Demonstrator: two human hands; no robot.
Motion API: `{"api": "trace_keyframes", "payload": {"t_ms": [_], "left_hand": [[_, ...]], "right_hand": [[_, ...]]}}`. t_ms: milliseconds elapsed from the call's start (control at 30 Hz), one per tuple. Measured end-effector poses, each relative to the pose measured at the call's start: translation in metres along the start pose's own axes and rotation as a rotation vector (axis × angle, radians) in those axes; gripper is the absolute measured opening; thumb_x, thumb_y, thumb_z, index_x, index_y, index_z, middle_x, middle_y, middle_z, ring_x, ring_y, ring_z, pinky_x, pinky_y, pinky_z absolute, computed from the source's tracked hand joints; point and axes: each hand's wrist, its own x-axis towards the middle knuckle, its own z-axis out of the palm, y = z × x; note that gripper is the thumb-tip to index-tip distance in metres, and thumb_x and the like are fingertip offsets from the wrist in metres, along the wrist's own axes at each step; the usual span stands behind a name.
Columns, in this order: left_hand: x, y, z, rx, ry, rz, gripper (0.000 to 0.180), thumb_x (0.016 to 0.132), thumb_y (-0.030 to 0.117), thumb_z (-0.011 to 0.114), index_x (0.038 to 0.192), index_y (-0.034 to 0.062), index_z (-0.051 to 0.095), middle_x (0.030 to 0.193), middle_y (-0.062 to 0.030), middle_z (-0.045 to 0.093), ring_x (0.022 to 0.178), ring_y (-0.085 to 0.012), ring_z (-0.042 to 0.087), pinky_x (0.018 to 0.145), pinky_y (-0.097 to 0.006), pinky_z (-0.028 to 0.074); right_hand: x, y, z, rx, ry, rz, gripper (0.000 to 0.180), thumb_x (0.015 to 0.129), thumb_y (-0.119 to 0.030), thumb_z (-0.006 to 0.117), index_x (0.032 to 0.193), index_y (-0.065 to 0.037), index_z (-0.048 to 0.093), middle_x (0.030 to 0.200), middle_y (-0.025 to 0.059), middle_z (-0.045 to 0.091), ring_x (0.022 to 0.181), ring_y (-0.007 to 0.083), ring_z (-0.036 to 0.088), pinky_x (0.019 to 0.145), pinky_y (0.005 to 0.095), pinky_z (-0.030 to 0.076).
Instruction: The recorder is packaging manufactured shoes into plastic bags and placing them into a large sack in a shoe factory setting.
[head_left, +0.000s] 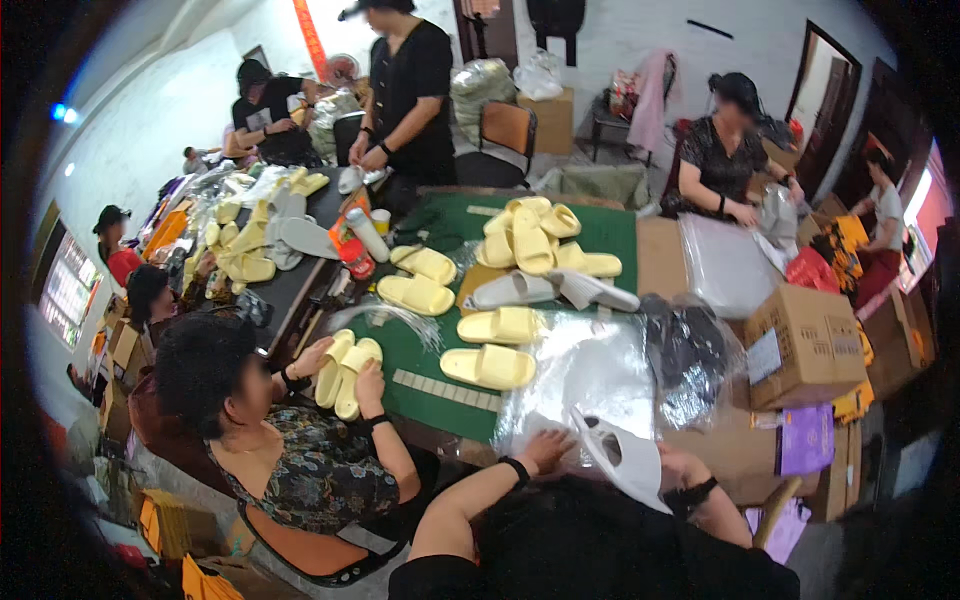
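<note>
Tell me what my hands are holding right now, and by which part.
The right hand grips a white slipper at its back end. The left hand lies flat on clear plastic bags, holding nothing.

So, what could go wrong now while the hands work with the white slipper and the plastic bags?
The left hand presses on the stack of clear plastic bags; these look slippery and might slide off the table edge. The right hand holds the white slipper close to the cardboard box and the dark bagged items, which it could knock.
</note>
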Motion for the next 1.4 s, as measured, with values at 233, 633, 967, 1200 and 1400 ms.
{"api": "trace_keyframes", "payload": {"t_ms": [233, 633, 967, 1200, 1400], "left_hand": [[0.001, -0.004, 0.016, 0.013, 0.189, 0.005, 0.033, 0.08, 0.018, 0.046, 0.112, 0.0088, 0.05, 0.113, -0.0148, 0.049, 0.107, -0.0299, 0.047, 0.089, -0.043, 0.038], [0.052, -0.002, -0.04, -0.372, 0.546, -0.101, 0.009, 0.079, 0.011, 0.05, 0.086, 0.0058, 0.053, 0.079, -0.0126, 0.054, 0.073, -0.0305, 0.053, 0.063, -0.037, 0.044], [0.064, 0.01, -0.06, -0.649, 0.368, -0.166, 0.008, 0.077, 0.011, 0.055, 0.082, 0.0049, 0.051, 0.075, -0.0156, 0.058, 0.069, -0.0335, 0.055, 0.06, -0.039, 0.043], [0.064, 0.02, -0.054, -0.65, 0.415, -0.267, 0.012, 0.078, 0.014, 0.056, 0.079, 0.0033, 0.049, 0.078, -0.0169, 0.058, 0.073, -0.0348, 0.055, 0.062, -0.042, 0.042], [0.043, 0.007, -0.028, -0.303, 0.213, 0.037, 0.02, 0.08, 0.022, 0.056, 0.096, 0.0104, 0.057, 0.109, -0.0158, 0.051, 0.101, -0.0349, 0.046, 0.082, -0.042, 0.038]], "right_hand": [[-0.001, -0.001, 0.014, -0.035, -0.011, 0.109, 0.049, 0.079, -0.015, 0.062, 0.123, -0.005, 0.043, 0.098, 0.0006, 0.058, 0.078, 0.0042, 0.055, 0.061, 0.0179, 0.044], [-0.01, 0.014, -0.02, 0.003, -0.047, -0.034, 0.042, 0.076, -0.012, 0.064, 0.115, -0.004, 0.05, 0.093, -0.0035, 0.058, 0.071, 0.0023, 0.053, 0.055, 0.0174, 0.043], [-0.039, 0.005, 0.006, 0.016, -0.091, -0.128, 0.04, 0.075, -0.007, 0.063, 0.113, -0.001, 0.052, 0.103, 0.0008, 0.058, 0.091, 0.009, 0.052, 0.081, 0.0238, 0.041], [-0.04, 0.013, -0.005, -0.143, -0.021, -0.174, 0.041, 0.077, -0.012, 0.062, 0.115, 0.0, 0.051, 0.105, 0.002, 0.058, 0.092, 0.0107, 0.054, 0.083, 0.0264, 0.043], [-0.058, 0.018, -0.012, 0.072, 0.118, -0.13, 0.042, 0.078, -0.015, 0.062, 0.115, 0.001, 0.05, 0.105, 0.0027, 0.058, 0.092, 0.0118, 0.054, 0.085, 0.026, 0.041]]}}
